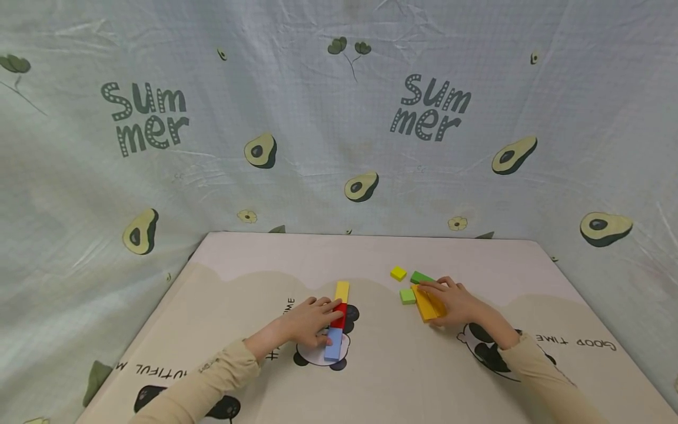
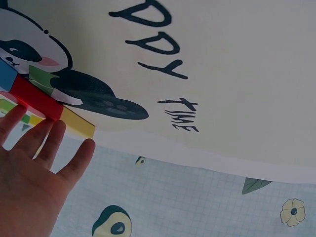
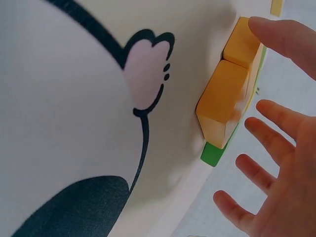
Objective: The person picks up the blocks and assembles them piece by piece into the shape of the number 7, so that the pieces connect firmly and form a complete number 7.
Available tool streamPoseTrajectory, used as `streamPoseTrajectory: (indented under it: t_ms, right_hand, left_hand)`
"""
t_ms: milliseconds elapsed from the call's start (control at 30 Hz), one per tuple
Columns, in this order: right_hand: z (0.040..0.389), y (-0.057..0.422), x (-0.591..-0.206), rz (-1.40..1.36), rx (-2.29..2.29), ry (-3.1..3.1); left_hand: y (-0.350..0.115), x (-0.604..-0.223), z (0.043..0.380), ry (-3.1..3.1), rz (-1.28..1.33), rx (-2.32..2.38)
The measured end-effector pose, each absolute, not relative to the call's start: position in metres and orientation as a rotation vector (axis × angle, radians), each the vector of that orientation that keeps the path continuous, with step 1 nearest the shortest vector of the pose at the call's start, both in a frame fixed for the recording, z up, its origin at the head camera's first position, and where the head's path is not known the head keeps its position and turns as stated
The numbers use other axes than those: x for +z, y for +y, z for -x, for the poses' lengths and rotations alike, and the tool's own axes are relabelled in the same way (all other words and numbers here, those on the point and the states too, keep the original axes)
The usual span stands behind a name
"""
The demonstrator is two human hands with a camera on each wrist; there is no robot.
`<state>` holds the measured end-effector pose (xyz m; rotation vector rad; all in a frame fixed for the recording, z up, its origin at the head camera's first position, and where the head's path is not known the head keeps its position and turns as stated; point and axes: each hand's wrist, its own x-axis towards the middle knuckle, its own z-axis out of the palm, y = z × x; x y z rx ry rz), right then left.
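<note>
A row of blocks, yellow [image 1: 342, 290], red [image 1: 336, 321] and blue [image 1: 333, 346], lies end to end on the table. My left hand [image 1: 309, 321] is beside this row, fingertips at the red block and thumb at the blue one. In the left wrist view, its fingers look spread and fairly straight. Farther right, my right hand [image 1: 457, 301] is over orange blocks [image 1: 424, 304]. The right wrist view shows two orange blocks [image 3: 222, 94], with the thumb against the smaller one and the other fingers extended alongside.
Close to the orange blocks are a light green block [image 1: 407, 296], a darker green block [image 1: 422, 277] and a small yellow block [image 1: 398, 273]. Panda drawings and lettering cover parts of the table [image 1: 402, 377]. A patterned cloth [image 1: 307, 118] hangs behind it.
</note>
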<state>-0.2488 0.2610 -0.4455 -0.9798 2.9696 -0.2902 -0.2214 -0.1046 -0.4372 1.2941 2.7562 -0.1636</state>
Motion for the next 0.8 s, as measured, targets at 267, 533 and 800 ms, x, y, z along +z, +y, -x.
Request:
streamPoseTrajectory:
  t_ms: [267,533,800]
  right_hand:
    - [0.2499,0.2595,-0.4456,0.933,-0.264,2.931]
    - [0.2513,0.2569,-0.4449,0.926,-0.225,2.931]
    - [0.2534,0.2557,-0.4454,0.919,-0.208,2.932]
  left_hand:
    - [-0.1041,-0.4374,0.2219,2.755,-1.287,-0.177]
    - [-0.1043,-0.4369,0.2210,2.762,-1.284,-0.187]
    - [-0.1044,-0.4378,0.2210,2.768,-1.296,-0.196]
